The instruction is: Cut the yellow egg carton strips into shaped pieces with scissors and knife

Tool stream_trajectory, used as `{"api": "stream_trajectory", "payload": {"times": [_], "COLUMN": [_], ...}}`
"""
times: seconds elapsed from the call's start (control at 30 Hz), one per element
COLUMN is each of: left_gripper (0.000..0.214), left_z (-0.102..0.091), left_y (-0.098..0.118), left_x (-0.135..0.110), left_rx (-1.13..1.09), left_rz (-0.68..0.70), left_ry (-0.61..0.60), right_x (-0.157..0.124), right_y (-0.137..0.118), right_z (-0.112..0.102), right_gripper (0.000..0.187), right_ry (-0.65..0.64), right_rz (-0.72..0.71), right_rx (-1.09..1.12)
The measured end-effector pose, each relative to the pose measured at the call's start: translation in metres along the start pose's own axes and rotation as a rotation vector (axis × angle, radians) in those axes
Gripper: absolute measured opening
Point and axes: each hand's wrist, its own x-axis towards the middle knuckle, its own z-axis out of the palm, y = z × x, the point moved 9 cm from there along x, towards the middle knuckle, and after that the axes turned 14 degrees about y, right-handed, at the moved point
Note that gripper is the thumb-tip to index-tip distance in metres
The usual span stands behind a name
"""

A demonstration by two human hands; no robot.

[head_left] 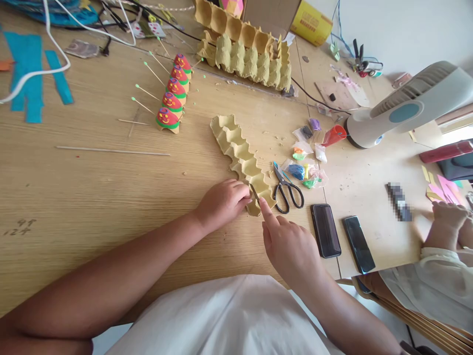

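Observation:
A pale yellow strip of egg carton [242, 153] lies slantwise on the table, its cups facing up. My left hand [224, 199] is closed on the near left edge of this strip, fingers curled. In my right hand [290, 244] is a small knife [254, 192], whose narrow dark blade rests on the near cups. The index finger stretches along the knife; its handle is hidden by the hand. Black-handled scissors [284, 185] lie partly open just right of the strip.
Painted red-and-green carton pieces [172, 101] with green-tipped sticks stand behind on the left. Egg trays [246, 59] sit at the back. Clay packets [303, 167], two phones [325, 230] and a fan [399, 108] are to the right. Another person's hand [445, 222] rests at far right.

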Motion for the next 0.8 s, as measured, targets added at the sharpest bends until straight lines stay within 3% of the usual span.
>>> {"api": "stream_trajectory", "payload": {"times": [0.2, 0.4, 0.8], "left_gripper": [0.018, 0.019, 0.016], "left_z": [0.001, -0.001, 0.001], "left_y": [0.001, 0.003, 0.003], "left_x": [0.000, 0.000, 0.000], "left_rx": [0.014, 0.003, 0.037], "left_rz": [0.014, 0.015, 0.007], "left_ry": [-0.001, 0.003, -0.017], "right_x": [-0.011, -0.001, -0.007], "right_y": [0.003, -0.002, 0.001], "right_z": [-0.001, -0.002, 0.000], "right_gripper": [0.060, 0.063, 0.060], "right_ry": [-0.004, 0.016, 0.028], "right_rz": [-0.013, -0.013, -0.033], "right_rx": [0.014, -0.014, -0.034]}}
